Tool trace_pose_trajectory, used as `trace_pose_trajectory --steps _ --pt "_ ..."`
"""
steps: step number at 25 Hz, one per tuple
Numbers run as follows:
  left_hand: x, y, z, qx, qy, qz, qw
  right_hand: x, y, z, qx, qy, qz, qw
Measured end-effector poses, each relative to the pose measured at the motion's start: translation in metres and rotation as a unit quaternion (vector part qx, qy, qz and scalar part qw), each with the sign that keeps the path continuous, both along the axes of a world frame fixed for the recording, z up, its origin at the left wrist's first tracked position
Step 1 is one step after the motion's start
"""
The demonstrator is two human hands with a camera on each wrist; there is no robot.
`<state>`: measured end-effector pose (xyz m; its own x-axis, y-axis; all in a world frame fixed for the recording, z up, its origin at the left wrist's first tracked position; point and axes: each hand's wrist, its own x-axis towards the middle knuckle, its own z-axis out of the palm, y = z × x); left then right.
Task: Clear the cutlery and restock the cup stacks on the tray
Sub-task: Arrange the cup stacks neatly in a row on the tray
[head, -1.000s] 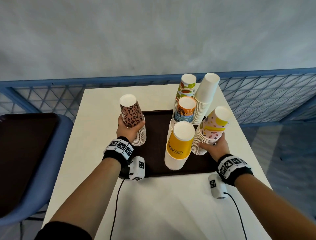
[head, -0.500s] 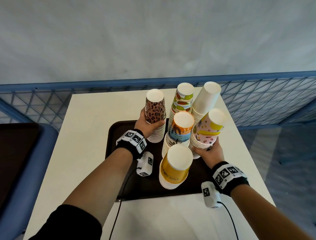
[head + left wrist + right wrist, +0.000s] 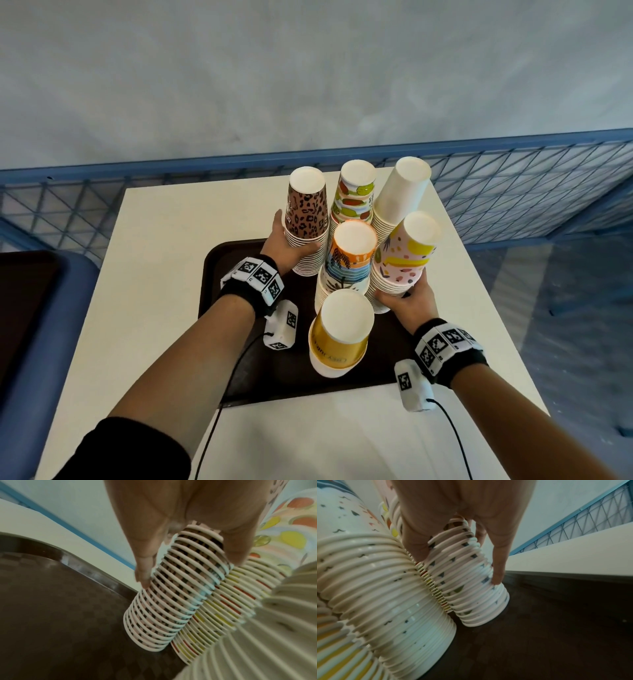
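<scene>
Several stacks of upturned paper cups stand on a dark brown tray (image 3: 222,267) on a white table (image 3: 164,240). My left hand (image 3: 287,246) grips the leopard-print stack (image 3: 306,219) at the tray's back left, thumb and fingers curled round its rims (image 3: 180,588). My right hand (image 3: 407,301) grips the pink and yellow spotted stack (image 3: 407,253) at the right, fingers round its rims (image 3: 467,574). Between them stand a fruit-print stack (image 3: 354,195), a plain white stack (image 3: 400,195), a palm-print stack (image 3: 349,260) and a yellow stack (image 3: 339,335) nearest me.
A blue mesh railing (image 3: 513,185) runs behind the table. To the left, a blue cart holds another dark tray (image 3: 24,308). Cables trail from both wrist cameras over the table's front. The tray's left half (image 3: 51,601) is bare.
My left hand has carried the leopard-print stack from the tray's left side rightward and back, up against the fruit-print stack. My right hand stays on the spotted stack. The head view has come closer.
</scene>
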<state>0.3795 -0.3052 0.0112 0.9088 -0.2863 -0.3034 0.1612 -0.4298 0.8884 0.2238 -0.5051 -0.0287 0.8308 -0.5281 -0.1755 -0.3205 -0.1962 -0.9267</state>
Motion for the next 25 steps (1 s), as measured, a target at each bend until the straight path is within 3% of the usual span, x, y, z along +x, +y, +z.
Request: trace_pose_trajectory --steps 3,5,9,14,19,25 --pt "-0.033 0.014 -0.012 -0.031 -0.031 0.094 0.995 0.0 -0.001 0.001 -0.005 0.009 0.006 1.0" --pt "-0.058 0.021 -0.023 -0.087 -0.013 0.028 0.996 0.001 -0.001 0.002 -0.005 0.013 0.005 1.0" --pt "-0.071 0.016 -0.015 -0.083 0.07 -0.153 0.982 0.0 0.004 0.003 -0.004 0.01 0.007 1.0" --pt "-0.065 -0.004 -0.002 -0.079 0.051 -0.166 0.982 0.005 0.01 0.004 0.002 0.011 0.02 1.0" --pt "-0.07 0.013 -0.006 -0.072 0.036 -0.096 0.992 0.003 0.021 0.014 0.022 0.006 0.066 0.998" --pt "-0.068 0.073 -0.006 -0.039 -0.032 0.04 0.998 0.004 0.038 0.017 0.051 0.046 0.171 0.983"
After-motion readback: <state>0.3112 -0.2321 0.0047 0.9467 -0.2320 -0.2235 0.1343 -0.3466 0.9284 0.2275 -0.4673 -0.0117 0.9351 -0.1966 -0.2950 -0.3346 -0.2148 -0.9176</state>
